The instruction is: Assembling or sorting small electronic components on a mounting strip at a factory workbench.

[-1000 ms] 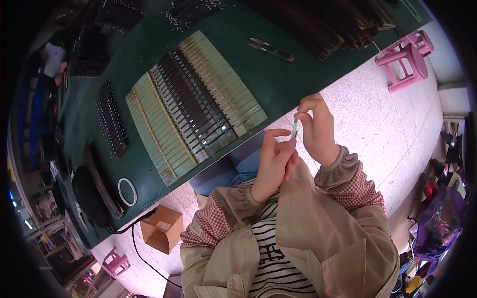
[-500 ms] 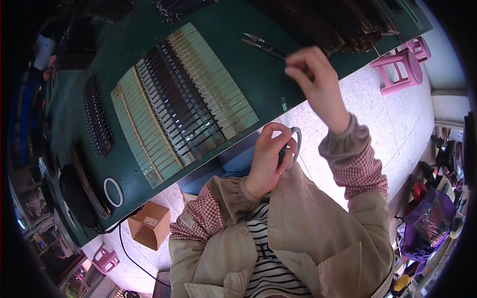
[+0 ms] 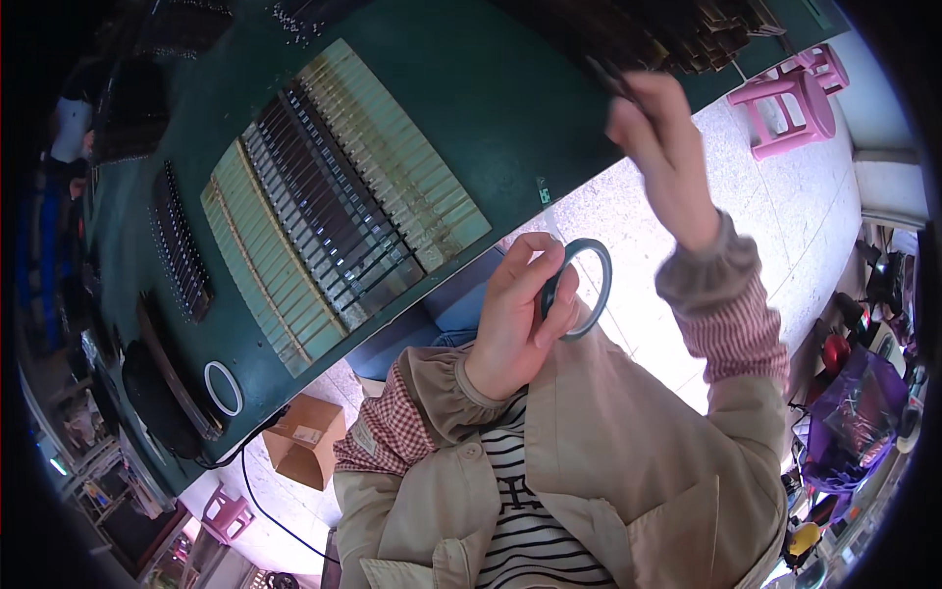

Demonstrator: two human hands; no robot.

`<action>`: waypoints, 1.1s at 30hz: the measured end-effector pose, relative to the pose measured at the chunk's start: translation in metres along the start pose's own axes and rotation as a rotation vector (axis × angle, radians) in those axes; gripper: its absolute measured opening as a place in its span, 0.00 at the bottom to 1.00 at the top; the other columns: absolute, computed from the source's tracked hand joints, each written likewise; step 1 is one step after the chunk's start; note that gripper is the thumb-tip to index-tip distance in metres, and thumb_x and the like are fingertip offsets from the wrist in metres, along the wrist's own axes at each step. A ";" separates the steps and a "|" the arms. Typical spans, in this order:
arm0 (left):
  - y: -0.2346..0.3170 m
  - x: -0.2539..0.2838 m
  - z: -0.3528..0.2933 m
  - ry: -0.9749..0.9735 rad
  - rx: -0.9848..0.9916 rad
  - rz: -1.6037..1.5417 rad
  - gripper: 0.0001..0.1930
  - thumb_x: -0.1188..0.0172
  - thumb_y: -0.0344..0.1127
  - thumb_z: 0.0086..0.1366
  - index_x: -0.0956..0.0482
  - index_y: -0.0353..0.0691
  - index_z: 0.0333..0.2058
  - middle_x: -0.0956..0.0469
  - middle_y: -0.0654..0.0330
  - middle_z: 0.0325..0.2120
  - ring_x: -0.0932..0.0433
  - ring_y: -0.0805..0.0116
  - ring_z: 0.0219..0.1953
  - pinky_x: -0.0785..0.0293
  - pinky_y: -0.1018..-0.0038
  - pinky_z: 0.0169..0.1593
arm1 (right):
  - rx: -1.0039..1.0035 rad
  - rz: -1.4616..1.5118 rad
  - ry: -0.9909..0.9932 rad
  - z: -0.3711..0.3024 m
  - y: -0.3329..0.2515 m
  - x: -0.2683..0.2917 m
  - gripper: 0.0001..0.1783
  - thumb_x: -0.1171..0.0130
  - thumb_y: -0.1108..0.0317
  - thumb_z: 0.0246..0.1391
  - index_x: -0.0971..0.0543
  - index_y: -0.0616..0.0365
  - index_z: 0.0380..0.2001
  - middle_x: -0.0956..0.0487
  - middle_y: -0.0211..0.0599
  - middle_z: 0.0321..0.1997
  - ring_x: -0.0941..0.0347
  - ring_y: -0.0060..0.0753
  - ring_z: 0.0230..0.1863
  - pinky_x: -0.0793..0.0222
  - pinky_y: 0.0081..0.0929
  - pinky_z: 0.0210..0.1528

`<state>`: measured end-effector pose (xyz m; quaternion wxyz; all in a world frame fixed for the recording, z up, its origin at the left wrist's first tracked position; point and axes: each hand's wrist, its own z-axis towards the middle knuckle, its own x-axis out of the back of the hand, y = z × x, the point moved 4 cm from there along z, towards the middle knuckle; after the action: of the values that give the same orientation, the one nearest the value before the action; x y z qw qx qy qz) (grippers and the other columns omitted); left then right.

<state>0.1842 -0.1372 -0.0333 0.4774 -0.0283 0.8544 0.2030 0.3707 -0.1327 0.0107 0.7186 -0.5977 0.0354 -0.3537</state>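
My left hand (image 3: 520, 309) is closed on a narrow dark green ring (image 3: 607, 280) that looks like a roll of tape, held in front of my chest beyond the table edge. Over the table's right part, my right hand (image 3: 662, 137) is closed round a pair of thread snips (image 3: 606, 75); hand and tool are smeared by motion, and most of the snips is hidden in the fingers. Left of both hands lies a pale green slotted board (image 3: 235, 236) with rows of dark and shiny strips (image 3: 324, 187) across its middle. A small clear strip (image 3: 544, 190) sits at the table's edge.
On the green table (image 3: 491, 88) are a dark studded strip (image 3: 179, 245), a white ring (image 3: 237, 393) and a pile of dark strips (image 3: 711, 39) at the far right. An open cardboard box (image 3: 304, 442) and pink stools (image 3: 790, 113) stand on the floor.
My right hand has closed on the thread snips and lifted them off the table, moving right. My left hand has turned the ring, so its round opening shows more.
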 end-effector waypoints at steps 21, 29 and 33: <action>-0.005 -0.003 -0.003 -0.019 0.018 0.018 0.04 0.57 0.37 0.72 0.34 0.47 0.41 0.32 0.64 0.20 0.50 0.79 0.07 0.50 0.80 0.17 | 0.687 -0.702 -0.342 -0.052 -0.019 -0.017 0.17 0.37 0.67 0.42 0.23 0.56 0.40 0.30 0.29 0.26 0.31 0.27 0.27 0.32 0.25 0.25; -0.005 0.008 0.000 0.039 -0.038 0.232 0.03 0.52 0.34 0.70 0.35 0.46 0.40 0.32 0.63 0.18 0.49 0.80 0.09 0.51 0.81 0.17 | 0.086 -0.334 -0.111 -0.038 -0.005 0.019 0.16 0.35 0.67 0.48 0.23 0.60 0.40 0.25 0.33 0.28 0.27 0.25 0.28 0.31 0.20 0.29; -0.002 0.011 0.002 0.057 -0.107 0.342 0.03 0.50 0.33 0.69 0.34 0.45 0.39 0.31 0.62 0.18 0.48 0.82 0.10 0.54 0.82 0.16 | -0.248 0.085 -0.007 -0.032 0.012 0.032 0.16 0.35 0.66 0.51 0.23 0.62 0.40 0.23 0.36 0.32 0.25 0.26 0.31 0.30 0.20 0.33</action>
<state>0.1807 -0.1365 -0.0442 0.4094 0.0862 0.8479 0.3255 0.3851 -0.1766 0.0029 0.6536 -0.6811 0.1016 -0.3138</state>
